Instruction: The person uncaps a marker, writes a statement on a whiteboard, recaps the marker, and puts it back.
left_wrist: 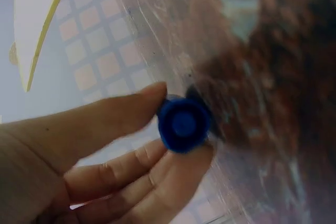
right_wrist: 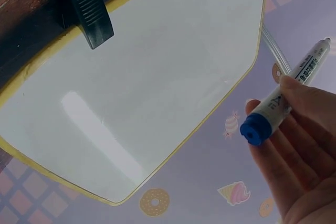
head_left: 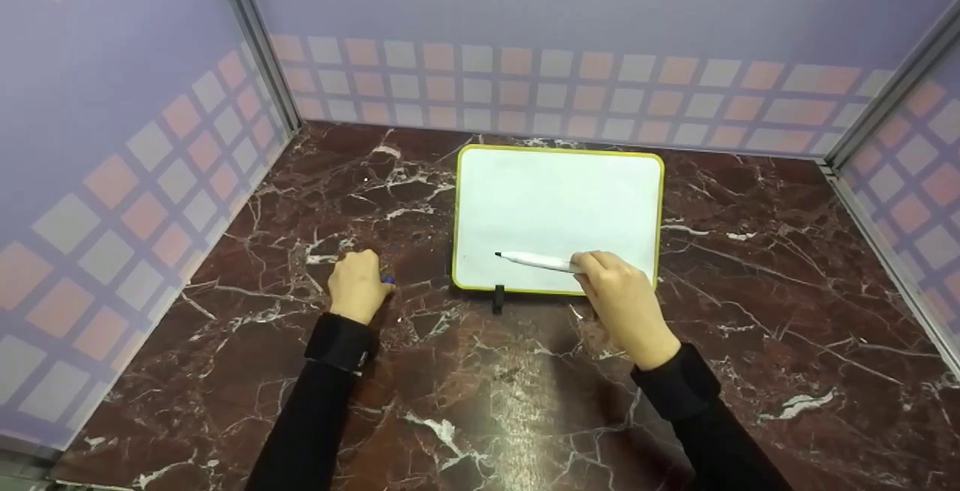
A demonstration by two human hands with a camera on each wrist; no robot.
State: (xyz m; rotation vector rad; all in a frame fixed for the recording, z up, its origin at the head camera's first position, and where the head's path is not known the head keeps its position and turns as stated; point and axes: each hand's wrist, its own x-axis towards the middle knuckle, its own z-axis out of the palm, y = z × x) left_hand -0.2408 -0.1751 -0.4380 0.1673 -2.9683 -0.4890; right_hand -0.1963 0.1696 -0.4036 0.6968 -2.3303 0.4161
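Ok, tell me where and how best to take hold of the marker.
Probably pinch the marker by its bare front barrel, from above, just behind the dark tip: that stretch is slim, straight and uncovered, while the right hand grips the rear.

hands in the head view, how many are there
2: the left hand, left of the whiteboard, pinching a round blue piece it mostly hides there; the right hand, holding a white marker in front of the board.
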